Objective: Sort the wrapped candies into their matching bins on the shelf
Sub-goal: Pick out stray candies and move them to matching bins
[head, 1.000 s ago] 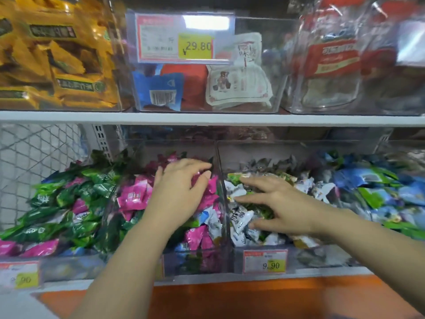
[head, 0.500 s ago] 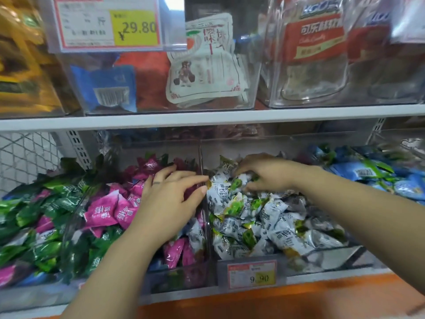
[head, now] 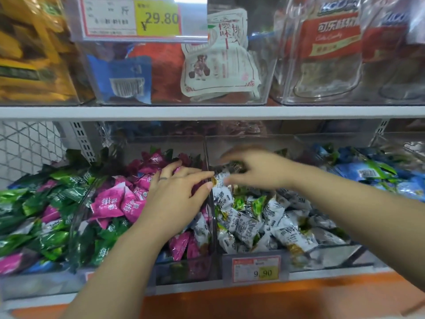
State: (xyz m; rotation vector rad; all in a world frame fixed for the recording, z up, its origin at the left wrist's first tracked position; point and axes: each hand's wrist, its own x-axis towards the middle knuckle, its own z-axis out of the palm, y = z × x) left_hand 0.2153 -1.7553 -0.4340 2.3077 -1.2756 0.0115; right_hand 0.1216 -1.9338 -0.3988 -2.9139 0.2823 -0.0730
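- On the lower shelf (head: 333,275), wrapped candies (head: 247,224) heaped past counting in four clear bins (head: 184,270): green, pink mixed with green and white, white-and-green, blue.
- Two hands over the middle pair of bins: left hand (head: 177,199) lying on the pink candies (head: 110,203), fingers nearly straight and close together, tips at the divider wall (head: 208,157).
- Right hand (head: 259,172) above the white-and-green heap, smeared by motion; fingers curled downward, grip impossible to tell.
- Two readable price tags: lower tag (head: 256,269) marked 9.90, upper tag (head: 133,17) marked 29.80.
- Blue bin cut off at the right edge; packets (head: 220,58) on the upper shelf (head: 207,111) blurred behind clear plastic.
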